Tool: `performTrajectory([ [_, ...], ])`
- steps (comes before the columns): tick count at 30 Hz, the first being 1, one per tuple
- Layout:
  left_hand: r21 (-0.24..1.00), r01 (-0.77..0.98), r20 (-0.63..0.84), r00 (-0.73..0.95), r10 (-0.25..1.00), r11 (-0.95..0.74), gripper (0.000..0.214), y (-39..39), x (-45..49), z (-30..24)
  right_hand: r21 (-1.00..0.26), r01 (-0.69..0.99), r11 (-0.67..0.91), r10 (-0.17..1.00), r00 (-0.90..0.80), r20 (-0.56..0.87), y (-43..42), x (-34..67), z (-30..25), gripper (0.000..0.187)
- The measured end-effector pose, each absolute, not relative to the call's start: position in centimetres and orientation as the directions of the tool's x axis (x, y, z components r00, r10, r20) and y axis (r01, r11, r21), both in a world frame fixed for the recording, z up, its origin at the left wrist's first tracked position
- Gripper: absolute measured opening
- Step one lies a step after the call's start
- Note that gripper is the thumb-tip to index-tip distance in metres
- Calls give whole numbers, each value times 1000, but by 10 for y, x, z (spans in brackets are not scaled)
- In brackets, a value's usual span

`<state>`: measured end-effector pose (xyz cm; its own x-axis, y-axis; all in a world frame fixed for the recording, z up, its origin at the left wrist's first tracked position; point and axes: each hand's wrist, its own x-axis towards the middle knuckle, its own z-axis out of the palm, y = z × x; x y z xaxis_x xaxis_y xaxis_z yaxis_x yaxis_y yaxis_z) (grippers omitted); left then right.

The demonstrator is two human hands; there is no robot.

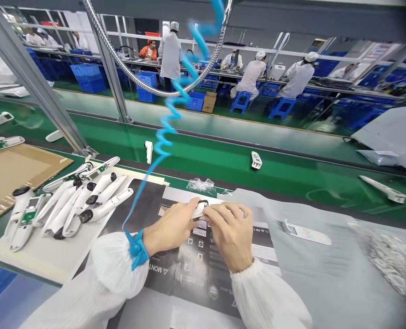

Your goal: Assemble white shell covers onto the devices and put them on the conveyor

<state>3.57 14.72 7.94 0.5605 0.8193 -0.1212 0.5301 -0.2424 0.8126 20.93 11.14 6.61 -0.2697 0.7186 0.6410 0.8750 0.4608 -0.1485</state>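
Head camera view, left hand [170, 227] and right hand [228, 235] closed in a shared grip on a small white plastic device [199, 211], printed packaging sheet [203, 269] beneath, white handheld housings [108, 205] left of the grip, blue wrist strap [137, 249] on the left wrist

Black printed sheet [192, 274], lower left: "MONT" in white capitals, upside down, a triangle-like mark beside it, rest hidden by left sleeve [117, 272]. Other lines and icons on the sheet too small to read. White plastic device [200, 211] in hand: no legible marking
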Motion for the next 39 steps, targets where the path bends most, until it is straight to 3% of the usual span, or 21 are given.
performTrajectory([
  [2,849,496,-147,555,819,-184,39,149,32,72,-118,866,486,729,-328,600,111,206,62,18],
  [7,877,478,-178,411,894,-45,34,155,24,57,-195,848,492,769,-319,555,122,196,52,10],
  [13,884,459,-157,462,873,-84,38,156,17,56,-90,817,570,708,-432,558,139,191,48,15],
  [18,887,451,-154,489,859,-98,39,153,14,58,-56,834,548,703,-423,572,137,191,50,11],
  [22,927,374,-175,508,844,-33,29,156,17,53,-36,846,532,715,-426,554,134,188,51,20],
  [26,945,273,-277,382,882,178,15,165,14,43,-186,807,560,766,-419,487,130,188,53,26],
  [30,954,220,-269,316,910,205,23,169,3,39,-357,792,496,832,-315,457,145,189,55,20],
  [33,962,214,-239,353,905,171,32,166,0,39,-295,796,529,797,-346,495,164,183,53,10],
  [39,974,187,-197,409,891,129,31,161,1,39,-108,773,626,683,-476,554,172,171,50,11],
])
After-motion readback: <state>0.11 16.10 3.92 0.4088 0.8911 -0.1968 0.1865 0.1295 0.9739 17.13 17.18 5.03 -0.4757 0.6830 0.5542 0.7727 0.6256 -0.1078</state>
